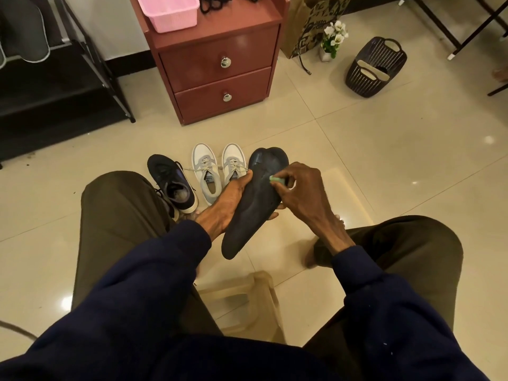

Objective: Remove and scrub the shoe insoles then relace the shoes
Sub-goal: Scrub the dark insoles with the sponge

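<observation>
The dark insole (253, 210) was held up in the air between the person's knees, above the tiled floor (384, 160), tilted with its toe end pointing away and its heel end nearest the body. The left hand (228, 199) gripped it from below at mid-length, thumb on the left edge and fingertips showing past the right edge. The right hand (302, 188) pinched a small green scrubber (277, 179) between thumb and curled fingers, and the scrubber touched the insole's upper face near the forefoot; whether it was a sponge or a brush could not be told. On the floor just beyond the hands stood a dark sneaker (171, 182) with a pale sole and, beside it to the right, a pair of white and grey sneakers (206, 171) with their laces in. The person sat on a beige plastic stool (247, 306), in dark blue sleeves and olive trousers. Farther back stood a red-brown two-drawer cabinet (220, 64) carrying a pink basket (170, 12) and loose black laces (214, 2). To its right were a printed paper bag (310, 23), a small pot of white flowers (334, 37) and a dark slatted basket (375, 67) with pale insoles (368, 74) inside. A black rack (55, 78) stood at the left.
</observation>
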The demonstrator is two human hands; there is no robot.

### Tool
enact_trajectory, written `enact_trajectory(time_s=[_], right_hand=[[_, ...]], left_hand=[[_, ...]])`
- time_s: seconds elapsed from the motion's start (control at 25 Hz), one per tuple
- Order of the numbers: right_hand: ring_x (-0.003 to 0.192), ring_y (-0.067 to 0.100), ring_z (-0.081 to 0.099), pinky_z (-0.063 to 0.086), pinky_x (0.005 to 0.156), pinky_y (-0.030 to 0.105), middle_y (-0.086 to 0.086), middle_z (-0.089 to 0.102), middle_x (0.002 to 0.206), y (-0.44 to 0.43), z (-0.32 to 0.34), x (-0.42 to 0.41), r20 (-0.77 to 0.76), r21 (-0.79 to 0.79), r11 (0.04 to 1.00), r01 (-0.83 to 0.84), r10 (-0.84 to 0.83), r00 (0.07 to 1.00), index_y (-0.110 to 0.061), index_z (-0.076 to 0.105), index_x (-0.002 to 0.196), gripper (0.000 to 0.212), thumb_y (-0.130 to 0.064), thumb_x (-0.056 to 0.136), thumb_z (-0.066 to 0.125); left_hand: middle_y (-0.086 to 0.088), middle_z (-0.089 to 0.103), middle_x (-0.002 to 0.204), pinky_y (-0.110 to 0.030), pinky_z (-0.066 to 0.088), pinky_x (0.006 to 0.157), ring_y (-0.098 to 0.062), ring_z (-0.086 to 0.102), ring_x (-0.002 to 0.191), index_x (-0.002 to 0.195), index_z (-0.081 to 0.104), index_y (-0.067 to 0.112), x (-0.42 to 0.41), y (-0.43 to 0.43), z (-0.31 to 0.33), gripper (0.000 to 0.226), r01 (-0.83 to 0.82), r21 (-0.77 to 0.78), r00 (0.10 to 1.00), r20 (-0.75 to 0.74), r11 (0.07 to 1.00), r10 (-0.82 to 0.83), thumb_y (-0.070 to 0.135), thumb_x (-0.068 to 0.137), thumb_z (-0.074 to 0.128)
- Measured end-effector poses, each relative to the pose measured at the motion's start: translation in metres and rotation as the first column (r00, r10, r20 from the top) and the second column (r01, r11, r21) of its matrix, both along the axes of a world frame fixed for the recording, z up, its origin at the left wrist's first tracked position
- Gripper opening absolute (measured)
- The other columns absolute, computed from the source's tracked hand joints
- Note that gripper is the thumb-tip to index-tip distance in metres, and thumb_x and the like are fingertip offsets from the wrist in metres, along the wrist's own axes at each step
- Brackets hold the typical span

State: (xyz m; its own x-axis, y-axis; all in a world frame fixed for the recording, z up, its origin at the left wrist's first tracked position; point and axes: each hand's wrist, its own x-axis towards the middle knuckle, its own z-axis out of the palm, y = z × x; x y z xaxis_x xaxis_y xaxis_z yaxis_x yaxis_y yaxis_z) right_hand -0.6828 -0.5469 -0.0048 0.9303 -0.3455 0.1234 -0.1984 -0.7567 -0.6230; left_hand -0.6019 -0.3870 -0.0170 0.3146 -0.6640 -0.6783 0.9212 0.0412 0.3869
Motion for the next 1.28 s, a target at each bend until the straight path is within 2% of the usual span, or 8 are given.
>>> enact_trajectory(time_s=[0.08, 0.28, 0.48, 0.64, 0.84, 1.0, 1.16, 1.28], right_hand=[[0.08, 0.014, 0.066, 0.06, 0.074, 0.033, 0.004, 0.074, 0.092, 0.014, 0.002, 0.001, -0.028, 0.09, 0.985, -0.146, 0.149, 0.988, -0.012, 0.078, 0.098, 0.019, -0.028, 0.087, 0.08], [0.083, 0.014, 0.063, 0.058, 0.074, 0.037, 0.003, 0.073, 0.097, -0.011, 0.0, 0.001, 0.003, -0.085, 0.975, 0.206, -0.206, 0.979, -0.014, 0.076, 0.099, 0.021, -0.033, 0.09, 0.077], [0.08, 0.016, 0.064, 0.058, 0.072, 0.033, 0.004, 0.072, 0.092, 0.018, 0.0, 0.003, 0.002, 0.018, 0.989, -0.149, 0.149, 0.989, -0.011, 0.077, 0.098, 0.019, -0.027, 0.088, 0.08], [0.083, 0.015, 0.062, 0.054, 0.073, 0.029, 0.003, 0.072, 0.095, -0.007, -0.001, 0.003, 0.028, -0.05, 0.982, 0.183, -0.181, 0.983, -0.013, 0.075, 0.098, 0.022, -0.033, 0.09, 0.077], [0.077, 0.011, 0.062, 0.052, 0.068, 0.024, -0.001, 0.071, 0.089, 0.017, 0.001, 0.004, 0.017, 0.077, 0.986, -0.15, 0.149, 0.989, -0.013, 0.078, 0.097, 0.016, -0.026, 0.087, 0.08], [0.083, 0.013, 0.062, 0.057, 0.074, 0.035, 0.001, 0.071, 0.094, -0.01, -0.001, 0.005, 0.021, -0.01, 0.981, 0.196, -0.195, 0.98, -0.014, 0.076, 0.096, 0.018, -0.031, 0.089, 0.078], [0.077, 0.007, 0.061, 0.056, 0.069, 0.027, -0.004, 0.068, 0.089, 0.014, 0.003, 0.004, 0.008, 0.095, 0.991, -0.095, 0.094, 0.996, -0.013, 0.078, 0.097, 0.015, -0.024, 0.087, 0.079], [0.077, 0.011, 0.062, 0.055, 0.068, 0.027, -0.002, 0.07, 0.09, 0.001, 0.0, 0.006, 0.0, 0.044, 0.998, 0.043, -0.043, 0.999, -0.015, 0.077, 0.095, 0.019, -0.032, 0.088, 0.079]], left_hand=[[-0.017, 0.074, 0.115, -0.053, 0.06, 0.084, -0.039, 0.069, 0.106, 0.134, 0.06, 0.01, 0.002, 0.002, -0.004, 0.047, -0.042, 0.016, 0.997, 0.059, 0.999, 0.041, 0.044, 0.103, 0.054], [-0.025, 0.065, 0.132, -0.054, 0.057, 0.088, -0.045, 0.068, 0.108, 0.141, 0.054, 0.01, -0.001, 0.001, 0.002, 0.056, 0.053, -0.023, 0.998, -0.019, 0.998, -0.054, 0.051, 0.103, 0.048], [-0.019, 0.066, 0.126, -0.052, 0.058, 0.087, -0.036, 0.07, 0.099, 0.139, 0.058, 0.01, 0.003, 0.0, -0.002, 0.052, -0.022, 0.029, 1.0, 0.018, 0.999, 0.022, 0.045, 0.101, 0.056], [-0.024, 0.07, 0.123, -0.053, 0.057, 0.086, -0.044, 0.069, 0.105, 0.131, 0.059, 0.01, -0.001, -0.001, 0.001, 0.051, 0.084, 0.023, 0.996, -0.002, 0.996, -0.084, 0.051, 0.103, 0.047], [-0.017, 0.073, 0.112, -0.05, 0.059, 0.078, -0.036, 0.073, 0.092, 0.128, 0.061, 0.013, -0.001, 0.0, 0.002, 0.046, 0.059, 0.052, 0.997, 0.039, 0.997, -0.061, 0.05, 0.103, 0.05], [-0.025, 0.067, 0.129, -0.045, 0.062, 0.074, -0.045, 0.069, 0.106, 0.143, 0.052, 0.009, -0.001, 0.0, 0.003, 0.062, 0.147, 0.032, 0.989, 0.017, 0.989, -0.147, 0.055, 0.103, 0.046], [-0.02, 0.07, 0.121, -0.05, 0.058, 0.079, -0.04, 0.069, 0.104, 0.145, 0.053, 0.012, -0.002, -0.001, 0.003, 0.059, 0.112, 0.069, 0.993, 0.015, 0.991, -0.113, 0.053, 0.103, 0.047], [-0.023, 0.068, 0.127, -0.048, 0.061, 0.079, -0.045, 0.068, 0.109, 0.141, 0.054, 0.012, 0.0, 0.0, 0.0, 0.058, 0.13, 0.056, 0.991, 0.016, 0.99, -0.131, 0.055, 0.102, 0.047]])
